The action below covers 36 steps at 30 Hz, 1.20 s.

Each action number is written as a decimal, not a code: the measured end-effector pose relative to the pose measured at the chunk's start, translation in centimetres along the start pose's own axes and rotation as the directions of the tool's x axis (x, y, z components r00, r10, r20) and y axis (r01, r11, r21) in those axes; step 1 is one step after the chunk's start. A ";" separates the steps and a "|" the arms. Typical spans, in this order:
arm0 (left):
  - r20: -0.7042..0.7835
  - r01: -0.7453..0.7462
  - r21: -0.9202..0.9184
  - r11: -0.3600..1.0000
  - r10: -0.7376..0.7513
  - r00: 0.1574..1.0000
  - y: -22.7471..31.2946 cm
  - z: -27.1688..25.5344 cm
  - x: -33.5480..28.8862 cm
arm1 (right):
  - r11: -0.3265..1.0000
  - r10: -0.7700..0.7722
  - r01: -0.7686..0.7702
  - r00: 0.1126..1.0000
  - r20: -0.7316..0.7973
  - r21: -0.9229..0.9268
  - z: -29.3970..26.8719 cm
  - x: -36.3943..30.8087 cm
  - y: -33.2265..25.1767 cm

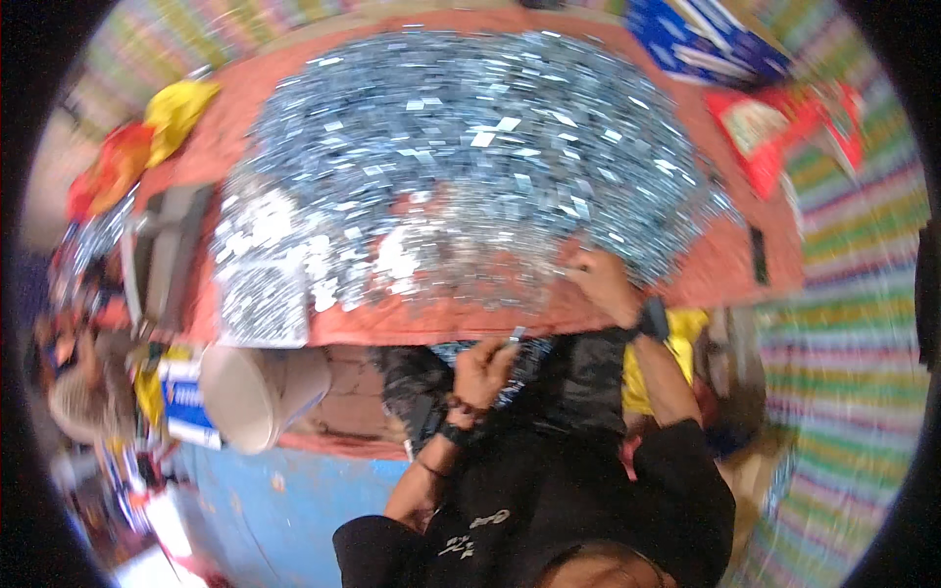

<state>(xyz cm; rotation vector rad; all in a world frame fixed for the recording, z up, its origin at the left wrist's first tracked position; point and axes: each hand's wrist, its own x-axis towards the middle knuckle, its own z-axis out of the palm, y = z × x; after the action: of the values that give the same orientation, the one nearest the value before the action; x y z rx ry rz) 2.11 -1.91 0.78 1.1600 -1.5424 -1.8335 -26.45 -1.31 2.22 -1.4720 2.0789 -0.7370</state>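
A broad heap of small, flat, shiny mirror-like pieces [470, 118] covers much of a red-orange cloth [740, 240]. At the cloth's near edge, my left hand [480, 374] pinches one small shiny piece [517, 335] between thumb and fingers. My right hand [606, 286] is over the heap's near right edge, its fingers drawn together; blur hides whether anything is in them. Left of the hands, a shallow clear tray [294, 336] full of small silvery pieces sits at the near edge. More shiny pieces show on my lap below the left hand.
A white bucket [233, 397] stands below the near left edge. On the left is a grey metal trough [181, 257], with yellow and red bags [179, 120] behind it. A red packet [753, 137] and a blue box [691, 44] are at the far right. A dark strip [759, 257] lies on the right.
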 end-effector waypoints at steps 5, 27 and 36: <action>-0.143 -0.207 0.085 0.975 0.217 0.966 1.1 -1.8 -1.2 | 0.996 -0.078 0.079 0.997 -0.029 0.029 0.3 -1.2 -1.1; -0.323 -0.494 0.258 0.831 0.556 0.766 3.9 -0.7 -3.1 | 0.986 -0.152 0.147 0.987 0.052 0.083 -0.5 0.7 3.6; -0.252 -0.587 0.211 0.781 0.624 0.739 4.5 1.2 -3.6 | 0.944 -0.190 0.228 0.967 0.173 -0.240 -2.0 0.3 3.9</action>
<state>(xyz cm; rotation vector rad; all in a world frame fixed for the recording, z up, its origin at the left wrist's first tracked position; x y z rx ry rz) 2.29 0.45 6.19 0.7959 -1.6044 -1.0781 -30.50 -0.28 1.03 -1.8536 1.9823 -0.4265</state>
